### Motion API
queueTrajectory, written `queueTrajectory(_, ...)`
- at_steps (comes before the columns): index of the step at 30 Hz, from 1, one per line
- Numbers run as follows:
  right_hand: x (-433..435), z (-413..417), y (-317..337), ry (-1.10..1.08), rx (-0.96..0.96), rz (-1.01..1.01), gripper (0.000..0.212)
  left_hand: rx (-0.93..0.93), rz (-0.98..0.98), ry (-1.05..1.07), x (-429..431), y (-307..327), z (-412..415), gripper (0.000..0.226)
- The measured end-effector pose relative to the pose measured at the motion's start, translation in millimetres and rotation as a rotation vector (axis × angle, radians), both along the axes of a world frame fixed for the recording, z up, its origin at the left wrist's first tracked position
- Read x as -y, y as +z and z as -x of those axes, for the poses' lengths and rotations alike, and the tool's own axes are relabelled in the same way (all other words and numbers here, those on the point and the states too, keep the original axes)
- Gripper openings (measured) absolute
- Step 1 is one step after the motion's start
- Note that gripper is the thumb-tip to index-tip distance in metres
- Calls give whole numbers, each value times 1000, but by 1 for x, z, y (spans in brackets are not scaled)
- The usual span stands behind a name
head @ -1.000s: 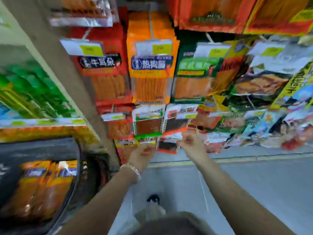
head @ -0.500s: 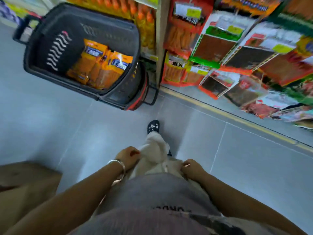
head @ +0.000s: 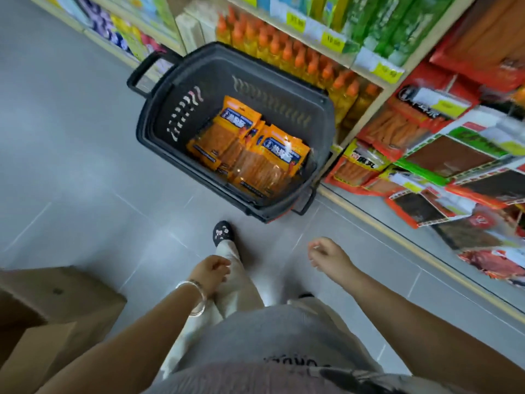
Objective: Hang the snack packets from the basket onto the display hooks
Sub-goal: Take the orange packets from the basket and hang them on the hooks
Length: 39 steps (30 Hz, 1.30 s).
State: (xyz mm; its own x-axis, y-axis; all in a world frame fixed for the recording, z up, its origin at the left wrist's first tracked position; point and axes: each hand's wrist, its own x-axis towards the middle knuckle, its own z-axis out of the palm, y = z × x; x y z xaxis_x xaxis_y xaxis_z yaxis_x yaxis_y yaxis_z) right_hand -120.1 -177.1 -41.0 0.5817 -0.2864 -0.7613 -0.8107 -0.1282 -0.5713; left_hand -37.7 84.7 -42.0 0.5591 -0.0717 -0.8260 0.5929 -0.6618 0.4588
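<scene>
We hold nothing
Left hand (head: 211,270), right hand (head: 326,253) loosely curled; snack packets (head: 247,149) lie in basket (head: 218,69), well apart from our fingers.

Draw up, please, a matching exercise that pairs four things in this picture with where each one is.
Things:
1. orange snack packets
2. basket
3. cardboard box
4. bracelet

Places:
a. on the floor beside the shelves
b. on the arm, just behind the left hand
c. inside the basket
d. lower left of the view

Pairs: 1-c, 2-a, 3-d, 4-b
</scene>
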Motion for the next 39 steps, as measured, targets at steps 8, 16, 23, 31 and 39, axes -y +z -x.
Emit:
queueTrajectory(8, -51, -185, -9, -206, 118, -72, 16, 156, 94, -169, -7, 8, -184, 25)
queueTrajectory(16, -31, -279, -120, -759, -216, -90, 52, 152, 191, -161, 44, -34, -302, 23)
queueTrajectory(23, -1, -277, -197, -958, -379, -102, 87, 131, 209, -178, 71, -89, -333, 13)
queueTrajectory(31, -17, -274, -195, -896, -318, 312, 69, 51, 140, -129, 67, -107, -338, 11)
queueTrajectory(39, -35, -271, -124, -754, 80, 407, 24, -34, 75, -93, 69, -102, -341, 10)
